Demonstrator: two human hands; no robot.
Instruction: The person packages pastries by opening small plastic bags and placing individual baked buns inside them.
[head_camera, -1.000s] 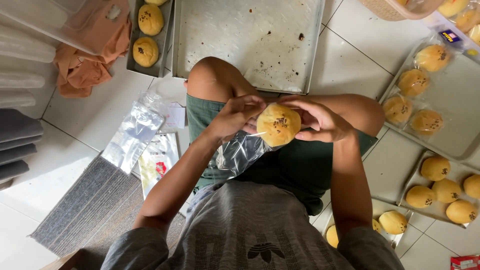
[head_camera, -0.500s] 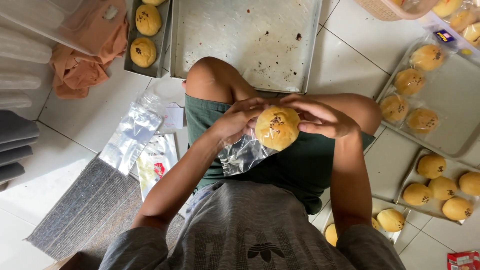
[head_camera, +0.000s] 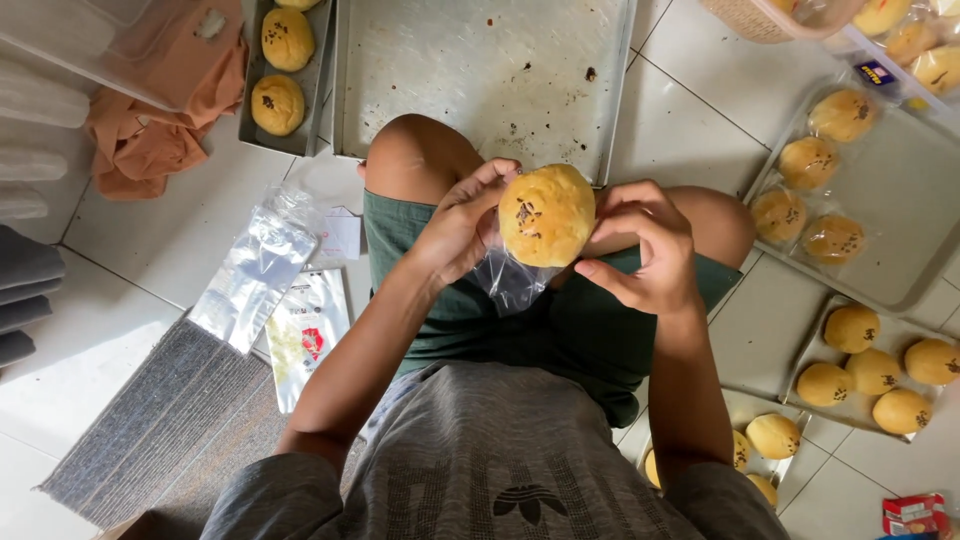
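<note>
Bun (head_camera: 546, 214) held above lap between both hands: left hand (head_camera: 462, 222) gripping bun and mouth of clear bag (head_camera: 510, 282), right hand (head_camera: 643, 245) with fingers curled, touching bun's far side. Risk: thin bag could slip or fold shut, bun dropping onto shorts. Empty baking tray (head_camera: 480, 70) edge just beyond knees; room tight between side trays.

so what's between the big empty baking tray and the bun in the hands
In the head view, only the person's bare left knee lies between the big baking tray and the bun, partly overlapping the tray's near edge.
</note>
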